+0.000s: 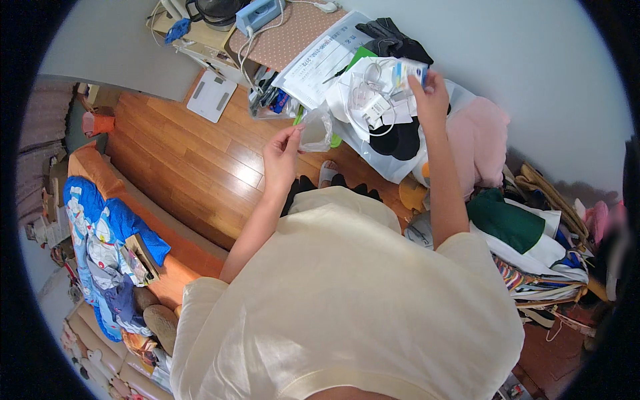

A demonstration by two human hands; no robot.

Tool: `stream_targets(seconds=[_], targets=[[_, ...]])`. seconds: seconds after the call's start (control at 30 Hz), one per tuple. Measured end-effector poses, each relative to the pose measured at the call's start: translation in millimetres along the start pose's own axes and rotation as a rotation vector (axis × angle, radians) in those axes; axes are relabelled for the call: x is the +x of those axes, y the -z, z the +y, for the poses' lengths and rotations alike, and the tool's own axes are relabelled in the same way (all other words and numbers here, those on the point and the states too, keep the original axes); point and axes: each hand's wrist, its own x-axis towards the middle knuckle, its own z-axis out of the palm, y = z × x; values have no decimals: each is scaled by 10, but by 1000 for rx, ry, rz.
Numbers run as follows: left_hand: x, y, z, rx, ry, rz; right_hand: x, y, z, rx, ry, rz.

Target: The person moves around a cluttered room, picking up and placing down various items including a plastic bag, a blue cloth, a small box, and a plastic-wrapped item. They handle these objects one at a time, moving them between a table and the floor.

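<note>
My left hand (282, 152) pinches the edge of a small clear plastic bag (316, 131) between thumb and fingers. My right hand (431, 97) holds a small blue, white and yellow box (409, 74) over the pile at the upper right. Under and beside the box lie a coiled white cable (384, 131), a white charger block (376, 109) bearing print, and white papers or wrappings (345, 102). Black fabric (395, 140) shows below them. A clear printed plastic folder (320, 65) lies to the left of the pile, and a dark garment (392, 40) behind it.
A light blue power strip (259, 16) with white cords and a glass pot (220, 11) stand at the top. A white scale (211, 95) rests on the wooden floor. Pink fabric (477, 142) and heaped bags (530, 235) are at the right, an orange sofa (172, 275) at the left.
</note>
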Motion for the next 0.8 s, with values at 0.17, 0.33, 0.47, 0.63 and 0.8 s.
stream_targets(seconds=[0.17,0.33,0.47,0.63,0.8], targets=[[29,2,-46,-2,7,-10,-1029,-539,3,418,-316,-313],[35,40,-9,22,-5,67,-1311,-1261,183,-154,-128,-365],[52,73,21,19,-34,30,-1171,-1339,216,202,-489,-660],[59,103,72,-29,-5,13,-1157,-1212,206,784,-811,-540],[60,72,143,-45,-14,-38,-1222,-1210,177,790,-801,-498]])
